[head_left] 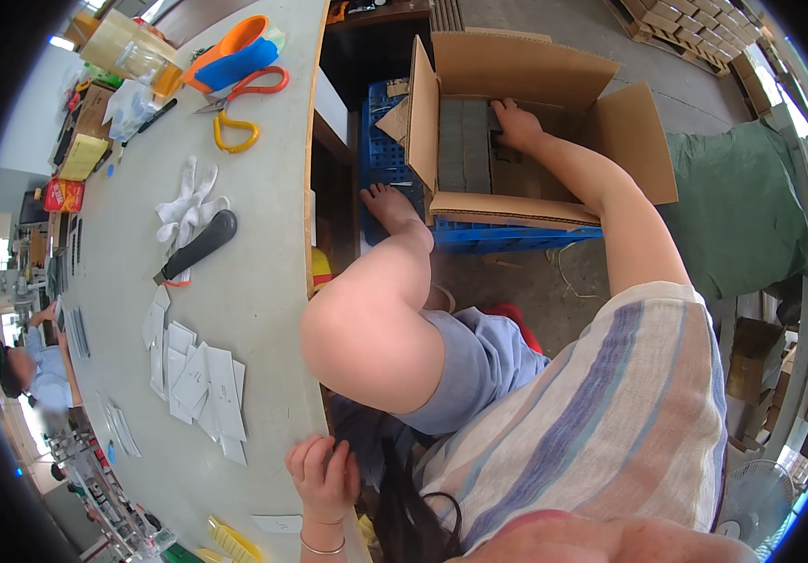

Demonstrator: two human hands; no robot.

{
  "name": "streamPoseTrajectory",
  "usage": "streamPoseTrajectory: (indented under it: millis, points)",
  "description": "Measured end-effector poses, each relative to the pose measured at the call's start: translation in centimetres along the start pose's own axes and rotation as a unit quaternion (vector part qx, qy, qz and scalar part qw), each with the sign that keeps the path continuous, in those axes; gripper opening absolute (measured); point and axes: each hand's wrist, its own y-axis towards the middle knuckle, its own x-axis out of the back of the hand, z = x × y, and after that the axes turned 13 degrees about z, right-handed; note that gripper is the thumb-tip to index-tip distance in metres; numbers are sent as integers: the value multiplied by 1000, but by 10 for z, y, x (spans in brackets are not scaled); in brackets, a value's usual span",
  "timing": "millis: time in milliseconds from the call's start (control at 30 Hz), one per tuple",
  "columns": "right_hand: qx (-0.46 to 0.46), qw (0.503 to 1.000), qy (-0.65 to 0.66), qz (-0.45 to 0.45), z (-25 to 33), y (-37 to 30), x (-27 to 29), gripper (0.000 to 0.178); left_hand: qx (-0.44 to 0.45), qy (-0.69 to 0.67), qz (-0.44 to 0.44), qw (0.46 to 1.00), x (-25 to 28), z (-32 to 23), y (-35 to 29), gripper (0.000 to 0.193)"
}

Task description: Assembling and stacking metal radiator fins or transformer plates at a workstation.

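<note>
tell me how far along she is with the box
Done: the cardboard box sits open on the blue crate, flaps up, with grey stacks filling its left side. In hand: the right hand reaches inside, touching that stack, while the left hand grips the table edge. Left: the box's right part looks bare and its flaps are unsealed; white slips lie loose on the table.

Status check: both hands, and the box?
Right hand inside the cardboard box, on dark stacked packs. Left hand curled on table edge. Nothing blocking the box.
</note>
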Motion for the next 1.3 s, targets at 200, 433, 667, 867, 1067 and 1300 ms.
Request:
streamPoseTrajectory:
  millis: [200,433,667,867,1067,1300]
  points:
    - [-11,991,-96,-94,-2,-12,3,76,-2,-5,-5,1000,0,-1,1,25]
    - [-55,990,-77,-101,1,-11,-1,74,-2,-7,-6,1000,-1,0,-1,25]
    - [-41,994,-44,-89,-6,-9,-5,72,-1,-5,-5,1000,0,0,1,26]
    - [-10,996,-40,-78,-7,-7,-9,73,3,-5,-6,1000,0,-1,-1,27]
    - [-17,988,-42,-145,-9,-11,-15,66,3,0,-3,1000,-1,-2,0,27]
    - [4,983,-80,-166,-10,-10,-24,63,7,-1,-1,1000,-1,-1,0,27]
